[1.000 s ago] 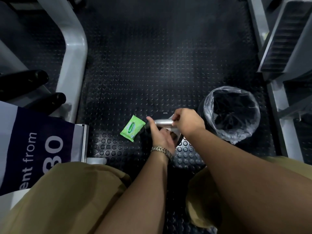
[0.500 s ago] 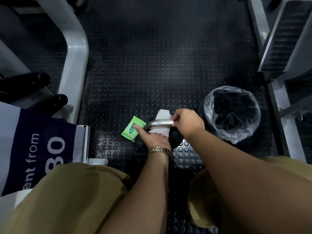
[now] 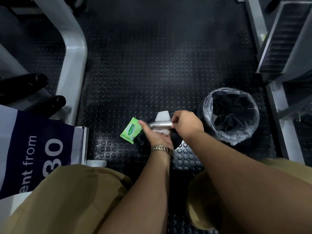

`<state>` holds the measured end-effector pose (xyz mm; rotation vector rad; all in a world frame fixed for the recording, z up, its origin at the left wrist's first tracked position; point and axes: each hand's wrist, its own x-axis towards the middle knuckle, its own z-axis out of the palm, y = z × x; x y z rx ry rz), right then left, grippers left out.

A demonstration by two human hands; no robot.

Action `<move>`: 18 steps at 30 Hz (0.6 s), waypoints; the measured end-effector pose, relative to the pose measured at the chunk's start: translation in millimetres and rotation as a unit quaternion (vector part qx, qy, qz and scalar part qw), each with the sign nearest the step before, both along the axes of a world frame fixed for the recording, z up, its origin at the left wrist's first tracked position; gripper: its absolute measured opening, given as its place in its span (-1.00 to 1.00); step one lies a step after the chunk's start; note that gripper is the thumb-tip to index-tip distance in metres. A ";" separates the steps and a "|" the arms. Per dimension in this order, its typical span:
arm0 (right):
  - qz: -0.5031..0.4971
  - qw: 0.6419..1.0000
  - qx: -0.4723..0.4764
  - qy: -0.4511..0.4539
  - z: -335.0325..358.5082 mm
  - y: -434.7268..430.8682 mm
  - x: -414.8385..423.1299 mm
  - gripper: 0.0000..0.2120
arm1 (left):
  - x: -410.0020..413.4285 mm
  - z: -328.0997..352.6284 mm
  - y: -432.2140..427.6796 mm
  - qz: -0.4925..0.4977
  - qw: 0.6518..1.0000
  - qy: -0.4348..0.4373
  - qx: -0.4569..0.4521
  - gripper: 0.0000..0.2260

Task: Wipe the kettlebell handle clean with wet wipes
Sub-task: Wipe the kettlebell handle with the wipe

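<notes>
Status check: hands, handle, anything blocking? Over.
Right hand grips kettlebell handle at its right end. Left hand at wipe draped over handle, grip blurred. Wipes pack and bin beside, nothing blocking.

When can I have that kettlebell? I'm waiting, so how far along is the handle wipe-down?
Done: a wipe is out of the green pack and draped over the kettlebell handle. In hand: the right hand holds the handle's end; the left hand, blurred, is at the wipe. Left: finishing the rubbing, then likely dropping the wipe in the lined bin nearby.
</notes>
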<state>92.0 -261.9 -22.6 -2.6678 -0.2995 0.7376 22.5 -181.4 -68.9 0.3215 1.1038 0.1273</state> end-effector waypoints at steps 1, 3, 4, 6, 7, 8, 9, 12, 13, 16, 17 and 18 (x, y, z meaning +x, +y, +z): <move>0.001 1.000 0.000 0.000 -0.2 0.0 -0.3 -0.88 | -1.2 5.6 -4.9 -0.053 0.999 -0.007 0.010 0.09; 0.005 1.000 -0.003 -0.002 0.0 0.6 -1.4 -0.88 | -5.7 12.2 -7.5 -0.131 0.991 -0.028 -0.002 0.09; 0.007 1.000 -0.005 -0.004 0.4 0.8 -1.0 -0.88 | -6.6 11.7 -5.8 -0.142 0.989 -0.033 -0.011 0.11; 0.007 1.000 -0.004 -0.001 0.4 1.0 -0.1 -0.88 | -9.7 10.1 2.0 -0.110 0.994 -0.021 -0.004 0.11; 0.003 1.000 -0.003 0.001 -0.2 0.6 0.4 -0.89 | -9.6 8.4 4.6 -0.083 0.997 -0.008 -0.003 0.10; 0.000 1.000 -0.001 0.002 -1.0 0.2 0.4 -0.89 | -9.4 5.9 4.9 -0.055 0.998 0.008 -0.006 0.08; 0.000 1.000 0.001 0.003 -0.9 0.2 -0.1 -0.90 | -9.1 3.9 4.3 -0.032 0.999 0.024 -0.002 0.01; -0.005 1.000 0.002 0.008 -1.2 0.3 -0.3 -0.89 | -5.6 2.3 -3.4 -0.075 0.996 0.040 0.022 -0.34; -0.004 1.000 -0.002 0.012 -0.8 0.9 -0.1 -0.87 | -4.5 2.0 -3.9 -0.112 0.993 0.040 0.028 -0.41; -0.011 1.000 -0.003 0.025 3.8 4.0 4.0 -0.85 | -3.2 3.8 3.5 -0.213 0.973 0.058 0.066 -0.56; -0.013 0.999 -0.004 0.032 5.4 5.4 5.8 -0.84 | -5.4 4.3 6.8 -0.236 0.966 0.070 0.077 -0.59; -0.014 0.999 -0.009 0.042 6.5 6.9 7.5 -0.84 | -7.9 6.4 9.9 -0.252 0.960 0.086 0.089 -0.63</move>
